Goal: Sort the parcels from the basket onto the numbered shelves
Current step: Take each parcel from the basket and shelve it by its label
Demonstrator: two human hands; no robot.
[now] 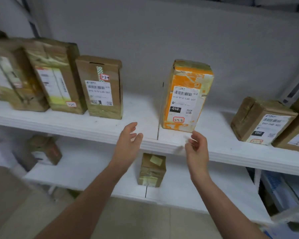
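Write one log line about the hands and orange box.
left hand: open, empty | right hand: open, empty | orange parcel: upright on upper shelf, not held

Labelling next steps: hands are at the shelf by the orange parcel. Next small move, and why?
Probably pull back for another parcel: left hand and right hand are open, holding nothing, and the orange parcel stands upright on the upper shelf.

A plain grey wall (162,31) fills the upper part of the frame. Across the bottom centre lies a beige tiled floor (145,221) with a thin joint line running through it. At the lower right sits a blue-and-white object (274,185), too blurred to identify.
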